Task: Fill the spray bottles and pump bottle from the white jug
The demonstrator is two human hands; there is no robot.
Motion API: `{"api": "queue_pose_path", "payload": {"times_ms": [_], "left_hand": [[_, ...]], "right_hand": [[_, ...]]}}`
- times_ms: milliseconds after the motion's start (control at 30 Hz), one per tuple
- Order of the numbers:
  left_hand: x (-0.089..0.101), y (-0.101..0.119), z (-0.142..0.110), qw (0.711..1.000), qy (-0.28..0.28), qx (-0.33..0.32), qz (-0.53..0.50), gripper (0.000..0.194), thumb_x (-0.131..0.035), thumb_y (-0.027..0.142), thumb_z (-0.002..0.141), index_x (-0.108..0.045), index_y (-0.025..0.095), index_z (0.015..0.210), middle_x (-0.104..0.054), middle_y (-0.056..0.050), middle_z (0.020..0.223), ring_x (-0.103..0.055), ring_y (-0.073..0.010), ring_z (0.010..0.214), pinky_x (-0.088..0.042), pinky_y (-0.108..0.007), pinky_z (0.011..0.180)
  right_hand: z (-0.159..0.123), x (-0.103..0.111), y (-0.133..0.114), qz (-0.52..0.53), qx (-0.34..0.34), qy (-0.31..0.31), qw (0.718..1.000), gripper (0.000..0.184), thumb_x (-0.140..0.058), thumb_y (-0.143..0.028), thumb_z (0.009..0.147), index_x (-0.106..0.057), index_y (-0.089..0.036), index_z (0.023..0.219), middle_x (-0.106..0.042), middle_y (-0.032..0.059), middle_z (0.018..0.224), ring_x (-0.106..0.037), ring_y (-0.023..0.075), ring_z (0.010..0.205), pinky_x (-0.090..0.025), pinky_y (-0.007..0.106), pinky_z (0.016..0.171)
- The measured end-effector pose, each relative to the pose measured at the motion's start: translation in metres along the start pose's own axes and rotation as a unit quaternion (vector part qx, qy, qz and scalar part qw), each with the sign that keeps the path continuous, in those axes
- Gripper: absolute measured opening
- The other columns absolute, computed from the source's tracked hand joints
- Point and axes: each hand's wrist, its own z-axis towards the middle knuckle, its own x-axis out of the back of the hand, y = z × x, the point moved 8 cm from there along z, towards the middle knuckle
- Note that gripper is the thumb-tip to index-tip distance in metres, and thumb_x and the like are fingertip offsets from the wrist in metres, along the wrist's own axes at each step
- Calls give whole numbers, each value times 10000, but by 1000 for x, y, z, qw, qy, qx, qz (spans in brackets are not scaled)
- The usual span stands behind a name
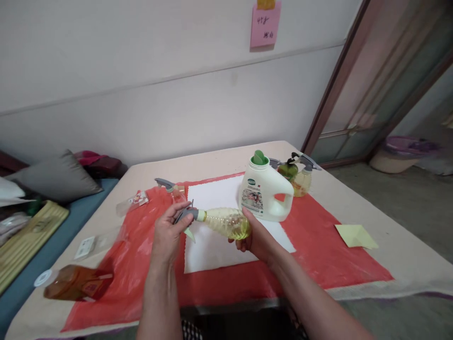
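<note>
A clear yellowish spray bottle (226, 222) lies sideways in the air between my hands, with some liquid in it. My left hand (171, 226) is closed around its grey spray head (186, 217), at the left end. The base of the bottle is in my right hand (249, 233), thumb on top and fingers underneath. Just behind stands a white jug (269, 203) with a handle, a picture label and a green spout in its open neck. Beneath the bottle lies a white sheet (208, 255) on a red plastic sheet (226, 288).
At the left are a second sprayer (171, 189), a clear cup-like container (130, 203) and a bottle of amber liquid (76, 282) lying down. More spray bottles (302, 182) stand behind the jug at right. Yellow paper (356, 235) lies near the table's right side.
</note>
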Motion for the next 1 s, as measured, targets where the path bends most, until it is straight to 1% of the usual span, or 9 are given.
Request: {"api": "queue_pose_path", "payload": {"times_ms": [167, 333, 433, 500, 633, 767, 833, 900, 1000], "left_hand": [[-10, 6, -4, 991, -51, 14, -120, 557, -820, 496, 755, -690, 264, 1244, -755, -98, 1068, -712, -194, 800, -581, -333, 730], [-19, 2, -8, 992, -20, 7, -126, 392, -846, 486, 729, -759, 217, 1001, -751, -82, 1103, -705, -243, 1000, -587, -353, 814], [-23, -2, -9, 990, 0, -4, -143, 385, -878, 499, 682, -766, 219, 922, -771, -67, 1025, -713, -254, 993, -585, -375, 857], [-24, -5, -8, 988, 3, -1, -153, 407, -868, 527, 685, -770, 207, 917, -775, -72, 994, -721, -242, 942, -589, -356, 829], [-18, -12, -3, 981, 40, 23, -187, 359, -847, 478, 735, -765, 180, 918, -774, -74, 966, -722, -190, 868, -584, -277, 745], [-8, -16, 1, 972, 95, 27, -212, 312, -827, 428, 772, -752, 190, 959, -765, -41, 971, -721, -159, 857, -594, -282, 774], [-4, -15, 2, 972, 108, 15, -208, 307, -849, 406, 750, -749, 185, 937, -759, -21, 911, -713, -141, 795, -594, -273, 748], [0, -14, 2, 972, 117, 5, -203, 305, -875, 377, 720, -747, 176, 911, -751, -5, 858, -696, -123, 741, -588, -254, 716], [5, -12, 4, 973, 122, 7, -196, 288, -877, 354, 718, -745, 179, 904, -748, 6, 862, -692, -122, 748, -582, -238, 689]], "right_hand": [[-1, -8, 1, 45, -19, -24, 999, 699, -303, -763, 930, -616, -147, 1032, -702, 104, 701, -535, 113, 403, -368, 203, 414], [-3, -17, 4, 72, -24, -42, 996, 723, -291, -788, 922, -624, -150, 995, -694, 104, 673, -532, 117, 396, -340, 193, 402], [-7, -29, 20, 100, -87, -68, 989, 815, -262, -845, 890, -636, -133, 1026, -704, 142, 713, -570, 127, 443, -324, 175, 394], [-8, -36, 26, 121, -99, -70, 985, 762, -335, -802, 912, -632, -129, 1111, -720, 146, 825, -633, 137, 542, -383, 174, 420], [-8, -35, 12, 110, 12, -35, 993, 694, -585, -733, 844, -535, -200, 1286, -695, 92, 1016, -678, 151, 683, -498, 215, 505], [-12, -28, -12, -15, 154, -12, 988, 891, -868, -484, 648, -396, -299, 1381, -645, 49, 1173, -688, 158, 744, -526, 246, 563], [-13, -30, -14, -62, 160, -33, 985, 806, -847, -501, 655, -450, -253, 1311, -661, 30, 1040, -644, 128, 620, -487, 241, 525], [-14, -32, -10, -70, 142, -55, 986, 687, -725, -643, 727, -496, -216, 1215, -632, -9, 858, -546, 90, 483, -415, 227, 461], [-14, -34, -6, -73, 116, -69, 988, 670, -604, -743, 767, -519, -204, 1155, -610, -16, 790, -533, 97, 477, -393, 229, 458]]}}
